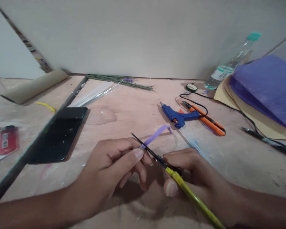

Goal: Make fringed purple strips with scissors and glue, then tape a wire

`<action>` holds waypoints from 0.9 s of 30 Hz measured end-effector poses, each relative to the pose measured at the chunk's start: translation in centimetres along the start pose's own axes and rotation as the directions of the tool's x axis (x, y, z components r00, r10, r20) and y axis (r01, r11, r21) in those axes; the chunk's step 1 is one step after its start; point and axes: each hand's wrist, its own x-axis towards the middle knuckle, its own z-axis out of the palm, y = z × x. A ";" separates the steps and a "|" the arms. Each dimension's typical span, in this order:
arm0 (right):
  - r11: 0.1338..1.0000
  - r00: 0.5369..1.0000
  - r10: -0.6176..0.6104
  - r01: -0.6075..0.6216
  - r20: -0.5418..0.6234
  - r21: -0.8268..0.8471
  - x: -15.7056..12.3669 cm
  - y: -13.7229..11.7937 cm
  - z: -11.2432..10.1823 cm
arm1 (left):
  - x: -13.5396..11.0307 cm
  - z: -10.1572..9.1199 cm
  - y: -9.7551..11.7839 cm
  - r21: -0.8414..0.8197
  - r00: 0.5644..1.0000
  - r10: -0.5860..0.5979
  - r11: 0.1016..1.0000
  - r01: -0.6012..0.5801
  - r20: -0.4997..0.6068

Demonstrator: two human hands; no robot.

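My left hand (119,162) pinches one end of a narrow purple strip (157,135) between thumb and forefinger. The strip's free end curls away to the right above the table. In my right hand (193,171) is a pair of scissors (186,186) with thin dark blades and a long yellow handle. The blades point up and left, crossing the strip close to my left fingertips. Whether they cut into the strip cannot be told. My right fingers hide part of the scissors behind the pivot.
A blue glue gun (178,114), an orange utility knife (208,122) and a black pen (269,141) lie to the right. Behind them stand a bottle (222,73) and purple sheets (264,89). Leftward are a phone (59,135), a cardboard tube (35,87) and green stems (119,81).
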 end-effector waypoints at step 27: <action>0.969 0.999 -0.024 0.015 -0.033 -0.247 -0.2 -0.1 -0.1 | -0.2 0.1 0.1 -0.021 0.998 0.002 1.000 -0.004 -0.055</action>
